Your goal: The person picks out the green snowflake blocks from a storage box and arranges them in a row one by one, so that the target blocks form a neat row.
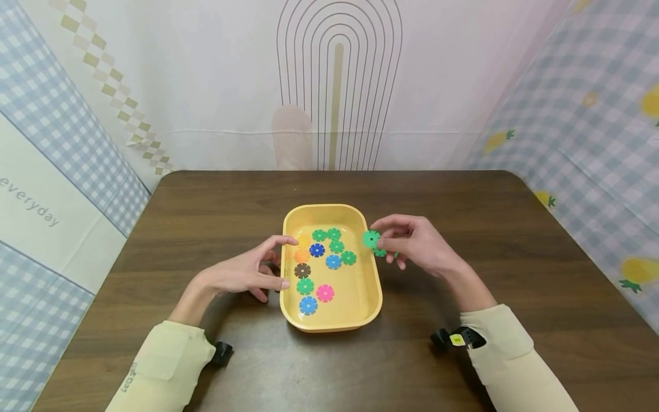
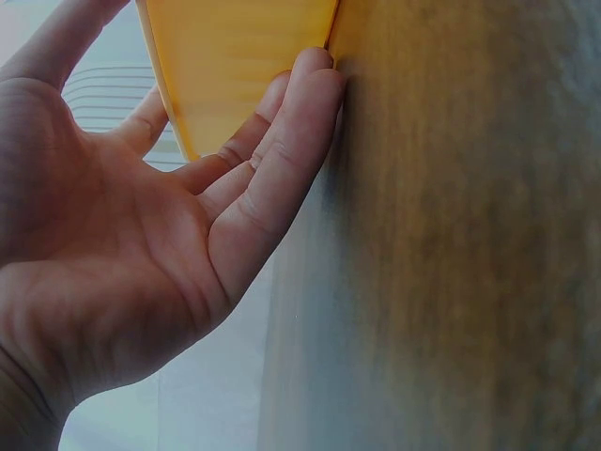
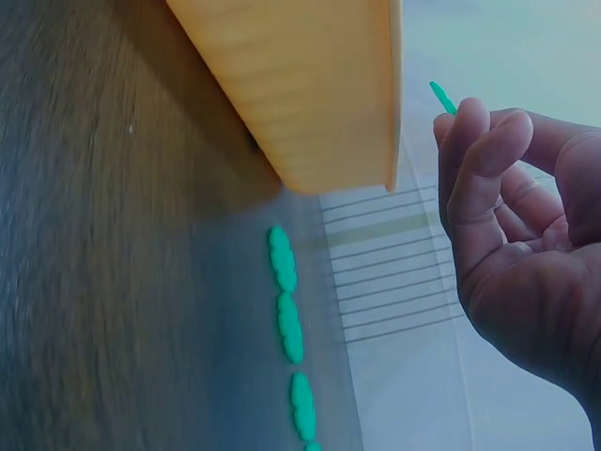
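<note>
A yellow tray (image 1: 360,309) stands on the table, holding flat notched plastic discs in several colours. My left hand (image 1: 242,272) rests at the tray's left side, with index finger and thumb touching the rim. In the left wrist view, the other fingers (image 2: 282,178) lie loosely along the outer wall. Thumb and fingertips of my right hand (image 1: 414,243) pinch a green disc (image 1: 371,238) just above the right rim. Below that hand, more green discs (image 3: 289,327) lie in a row on the table beside the tray, partly hidden in the head view.
Inside the tray are green, blue, orange, yellow, pink and brown discs, among them a pink disc (image 1: 325,293) and a brown disc (image 1: 302,270). The dark wooden table (image 1: 221,200) reaches back to a patterned cloth (image 1: 216,86) hanging behind it.
</note>
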Action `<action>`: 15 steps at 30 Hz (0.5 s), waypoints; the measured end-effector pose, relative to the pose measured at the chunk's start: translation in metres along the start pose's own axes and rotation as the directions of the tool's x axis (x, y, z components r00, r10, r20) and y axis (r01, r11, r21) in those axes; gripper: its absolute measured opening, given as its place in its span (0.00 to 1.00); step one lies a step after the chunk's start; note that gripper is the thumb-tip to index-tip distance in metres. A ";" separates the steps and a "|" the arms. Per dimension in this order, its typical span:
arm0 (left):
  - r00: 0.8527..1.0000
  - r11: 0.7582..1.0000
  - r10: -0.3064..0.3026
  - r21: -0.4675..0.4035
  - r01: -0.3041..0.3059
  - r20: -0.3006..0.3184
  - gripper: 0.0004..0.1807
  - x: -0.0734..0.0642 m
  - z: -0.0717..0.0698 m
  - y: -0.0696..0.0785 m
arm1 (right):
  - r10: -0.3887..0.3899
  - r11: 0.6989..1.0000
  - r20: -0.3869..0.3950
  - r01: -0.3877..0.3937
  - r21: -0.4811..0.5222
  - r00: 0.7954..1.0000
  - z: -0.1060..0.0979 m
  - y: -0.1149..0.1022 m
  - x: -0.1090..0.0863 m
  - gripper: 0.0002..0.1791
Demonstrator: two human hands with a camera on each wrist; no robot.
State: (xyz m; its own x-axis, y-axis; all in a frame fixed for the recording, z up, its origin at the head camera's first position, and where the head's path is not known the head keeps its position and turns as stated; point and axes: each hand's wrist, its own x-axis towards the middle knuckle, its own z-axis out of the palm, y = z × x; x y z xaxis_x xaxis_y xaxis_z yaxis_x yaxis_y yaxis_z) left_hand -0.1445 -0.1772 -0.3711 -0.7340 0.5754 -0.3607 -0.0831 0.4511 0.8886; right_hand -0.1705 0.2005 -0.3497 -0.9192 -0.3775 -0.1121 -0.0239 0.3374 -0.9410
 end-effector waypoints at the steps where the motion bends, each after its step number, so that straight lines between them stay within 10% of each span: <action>1: 1.000 1.000 0.000 0.001 0.000 0.000 0.45 0.000 0.000 0.000 | -0.001 1.000 -0.004 0.001 -0.002 1.000 -0.001 0.001 -0.001 0.19; 15: 1.000 1.000 0.007 0.000 -0.007 0.001 0.46 0.000 0.000 0.000 | 0.006 1.000 -0.064 -0.007 -0.017 0.998 -0.025 0.016 -0.014 0.21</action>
State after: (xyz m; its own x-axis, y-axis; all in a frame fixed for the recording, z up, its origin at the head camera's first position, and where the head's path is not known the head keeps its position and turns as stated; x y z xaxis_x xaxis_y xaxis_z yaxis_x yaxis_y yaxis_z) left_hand -0.1444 -0.1774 -0.3711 -0.7338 0.5793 -0.3551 -0.0780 0.4473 0.8910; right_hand -0.1678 0.2324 -0.3555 -0.9426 -0.3196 -0.0971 -0.0238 0.3543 -0.9348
